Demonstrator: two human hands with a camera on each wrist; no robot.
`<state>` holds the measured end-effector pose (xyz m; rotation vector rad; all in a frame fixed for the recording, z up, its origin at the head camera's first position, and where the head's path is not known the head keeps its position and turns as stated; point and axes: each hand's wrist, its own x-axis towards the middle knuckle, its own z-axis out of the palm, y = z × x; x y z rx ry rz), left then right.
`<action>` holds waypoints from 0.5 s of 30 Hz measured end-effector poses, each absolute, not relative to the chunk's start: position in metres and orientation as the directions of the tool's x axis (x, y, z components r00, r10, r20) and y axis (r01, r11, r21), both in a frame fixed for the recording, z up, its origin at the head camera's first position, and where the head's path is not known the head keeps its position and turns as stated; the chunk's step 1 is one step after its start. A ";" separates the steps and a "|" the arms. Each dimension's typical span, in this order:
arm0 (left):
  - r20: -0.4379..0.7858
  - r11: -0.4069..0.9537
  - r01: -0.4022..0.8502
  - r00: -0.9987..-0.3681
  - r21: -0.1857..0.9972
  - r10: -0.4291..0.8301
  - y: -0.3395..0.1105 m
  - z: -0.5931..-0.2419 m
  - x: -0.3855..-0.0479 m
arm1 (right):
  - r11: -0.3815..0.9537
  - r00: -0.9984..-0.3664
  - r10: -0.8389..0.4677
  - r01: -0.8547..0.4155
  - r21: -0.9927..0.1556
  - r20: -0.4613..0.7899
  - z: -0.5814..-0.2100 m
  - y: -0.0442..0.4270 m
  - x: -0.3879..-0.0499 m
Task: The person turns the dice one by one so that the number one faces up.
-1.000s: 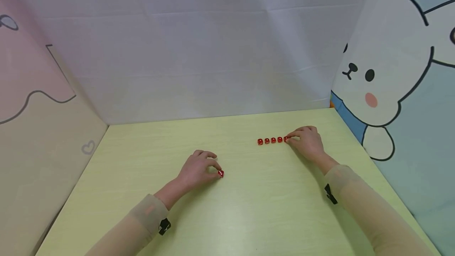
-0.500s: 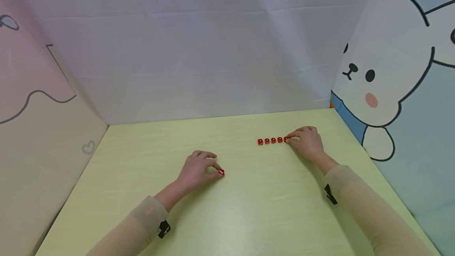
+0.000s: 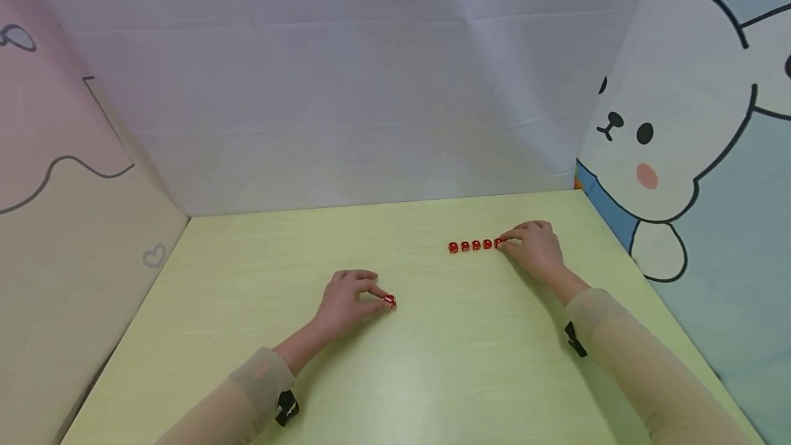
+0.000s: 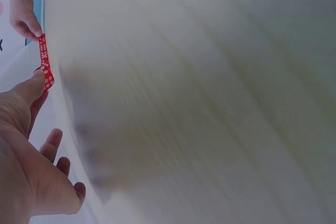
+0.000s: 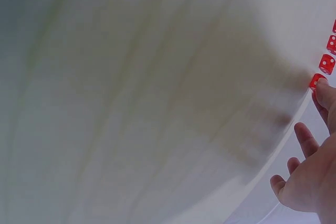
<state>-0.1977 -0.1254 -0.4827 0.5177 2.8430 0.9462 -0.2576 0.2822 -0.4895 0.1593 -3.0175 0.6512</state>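
Note:
Between thumb and index finger my left hand (image 3: pixel 347 302) pinches a red die (image 3: pixel 390 301) with white pips, left of and nearer than the row. The other fingers of that hand stay apart from the die. Farther back on the right, several red dice (image 3: pixel 465 246) stand in a straight row with small gaps. My right hand (image 3: pixel 534 248) pinches the die at the row's right end (image 3: pixel 497 243), which the fingertips partly cover. In the right wrist view, thumb and finger hold this end die (image 5: pixel 316 81), beside the neighbouring die (image 5: pixel 327 64).
A pale yellow table (image 3: pixel 420 376) carries everything. White cloth (image 3: pixel 371 88) closes off its back, and printed panels stand along the left and right edges, the right one with a cartoon rabbit (image 3: pixel 667 129).
My left hand has shifted slightly right and toward me, still pinching its die, which has turned a little. The right hand and the row of dice stay where they were.

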 end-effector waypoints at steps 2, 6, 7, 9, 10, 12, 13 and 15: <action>0.023 0.752 0.305 -0.933 0.585 0.360 -0.126 -0.485 -0.197 | 0.905 -0.993 -0.090 -0.112 -0.410 0.073 -0.490 0.282 -0.257; 0.054 0.758 0.344 -0.924 0.554 0.379 -0.126 -0.490 -0.196 | 0.904 -0.994 -0.087 -0.110 -0.414 0.072 -0.491 0.283 -0.257; 0.062 0.758 0.352 -0.922 0.549 0.382 -0.126 -0.490 -0.195 | 0.903 -0.994 -0.087 -0.110 -0.414 0.072 -0.491 0.283 -0.257; 0.079 0.758 0.367 -0.918 0.539 0.388 -0.127 -0.490 -0.195 | 0.904 -0.994 -0.087 -0.110 -0.413 0.073 -0.491 0.283 -0.257; 0.085 0.757 0.372 -0.917 0.537 0.390 -0.127 -0.490 -0.195 | 0.904 -0.994 -0.088 -0.110 -0.412 0.072 -0.491 0.283 -0.257; 0.093 0.756 0.380 -0.914 0.533 0.394 -0.127 -0.489 -0.194 | 0.905 -0.994 -0.085 -0.108 -0.411 0.073 -0.490 0.282 -0.257; 0.093 0.756 0.383 -0.913 0.531 0.397 -0.128 -0.489 -0.194 | 0.905 -0.994 -0.083 -0.106 -0.412 0.074 -0.490 0.282 -0.257; 0.094 0.757 0.386 -0.912 0.527 0.399 -0.128 -0.488 -0.194 | 0.905 -0.994 -0.080 -0.104 -0.413 0.075 -0.489 0.281 -0.257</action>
